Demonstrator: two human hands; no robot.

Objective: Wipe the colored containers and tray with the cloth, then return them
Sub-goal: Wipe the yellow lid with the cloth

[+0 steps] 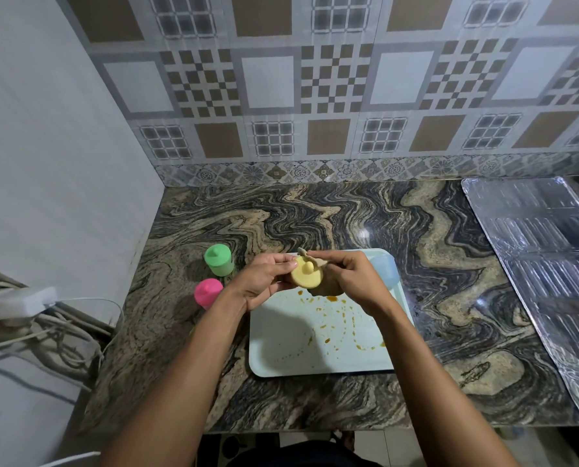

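yellow container point(306, 277) is held over the stained tray point(315, 360) in the head view, lifted for all-round wiping. left hand point(264, 281) fingers are curled round it; right hand point(347, 281) fingers are clamped on the cloth point(325, 289) against its side. green container point(218, 260) and pink container point(208, 293) are parked left, off-tray.

There is one tray point(315, 352), light blue. The colored containers are four: one green container point(218, 260) at the far left, one pink container point(208, 292) nearer at the left, one yellow container point(305, 273) in the middle, and one blue container point(384, 269) at the right. There is one cloth point(326, 287), brownish. Two hands are seen, the left hand point(264, 281) and the right hand point(345, 274). One shiny foil sheet point(544, 251) lies at the far right.
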